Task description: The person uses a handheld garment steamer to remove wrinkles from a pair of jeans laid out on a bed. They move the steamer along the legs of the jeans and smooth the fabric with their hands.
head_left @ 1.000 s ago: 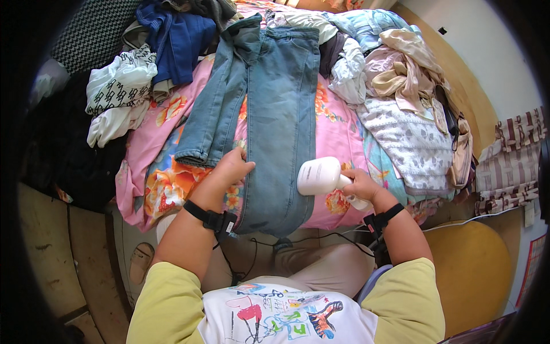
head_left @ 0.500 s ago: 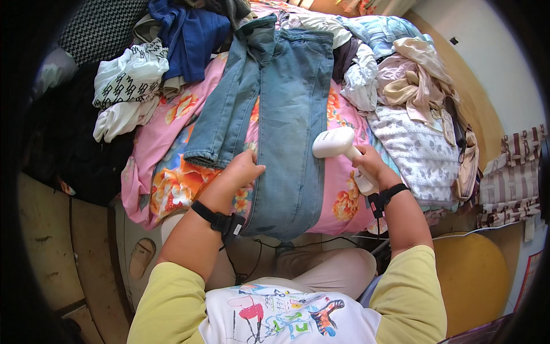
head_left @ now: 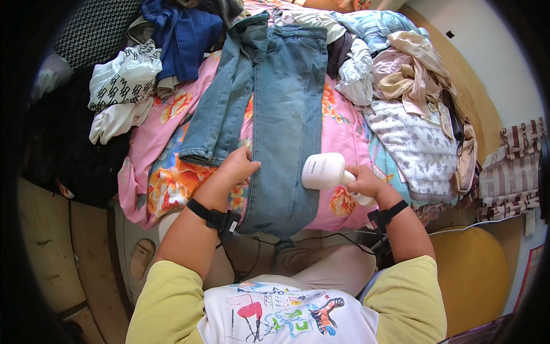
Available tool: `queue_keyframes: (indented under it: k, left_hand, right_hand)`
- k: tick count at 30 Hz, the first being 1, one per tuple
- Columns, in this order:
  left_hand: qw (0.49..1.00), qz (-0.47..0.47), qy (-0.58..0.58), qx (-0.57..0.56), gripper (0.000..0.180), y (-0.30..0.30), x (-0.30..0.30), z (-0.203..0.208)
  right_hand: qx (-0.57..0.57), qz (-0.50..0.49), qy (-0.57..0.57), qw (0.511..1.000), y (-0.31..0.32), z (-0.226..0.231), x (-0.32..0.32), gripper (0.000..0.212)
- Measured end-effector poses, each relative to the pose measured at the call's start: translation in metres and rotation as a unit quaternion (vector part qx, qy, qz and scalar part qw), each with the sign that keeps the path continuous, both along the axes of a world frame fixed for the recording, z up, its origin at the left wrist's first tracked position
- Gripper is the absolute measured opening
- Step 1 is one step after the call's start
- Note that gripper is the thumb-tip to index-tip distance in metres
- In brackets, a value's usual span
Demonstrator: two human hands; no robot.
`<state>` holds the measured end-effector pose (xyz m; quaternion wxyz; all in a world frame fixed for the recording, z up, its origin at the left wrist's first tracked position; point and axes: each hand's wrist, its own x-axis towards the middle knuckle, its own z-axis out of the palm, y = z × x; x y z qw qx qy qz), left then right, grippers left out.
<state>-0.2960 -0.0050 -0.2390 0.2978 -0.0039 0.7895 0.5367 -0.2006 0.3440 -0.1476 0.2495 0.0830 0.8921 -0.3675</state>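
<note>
A pair of blue jeans (head_left: 286, 132) lies lengthwise in front of me, waist at the far end. One leg hangs toward me over the near edge; the other is folded shorter at the left. My left hand (head_left: 240, 166) is closed at the inner edge of the long leg, pinching the denim; its fingertips are partly hidden. In my right hand (head_left: 366, 182) is the handle of a white handheld garment steamer (head_left: 323, 171). The steamer's head rests against or just over the right edge of that leg; I cannot tell whether it touches.
The jeans lie on a pink floral bedspread (head_left: 344, 137). Heaped clothes surround them: a blue garment (head_left: 186, 46), a white patterned one (head_left: 126, 77) and beige ones (head_left: 415, 80). A dark cord (head_left: 321, 238) runs below the bed edge. A slipper (head_left: 141, 258) lies on the floor.
My right hand has brought the steamer lower and slightly left along the leg, and its head has turned. My left hand keeps its place on the jeans. The whole view has shifted slightly.
</note>
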Motion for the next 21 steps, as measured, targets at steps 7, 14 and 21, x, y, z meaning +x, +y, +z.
queue_keyframes:
  k: [7, 14, 21]
  left_hand:
    - [1.0, -0.002, -0.004, 0.005, 0.036, 0.002, 0.001, 0.001]
    - [1.0, -0.004, 0.003, 0.009, 0.034, 0.001, 0.0, -0.005]
    - [1.0, -0.01, 0.019, 0.002, 0.033, 0.001, 0.0, -0.004]
  right_hand:
    - [0.065, 0.098, 0.048, 0.992, 0.007, -0.01, 0.023, 0.046]
    - [0.09, 0.169, 0.029, 0.981, -0.005, 0.003, 0.043, 0.049]
    - [0.101, 0.016, 0.087, 0.991, 0.027, 0.002, 0.033, 0.045]
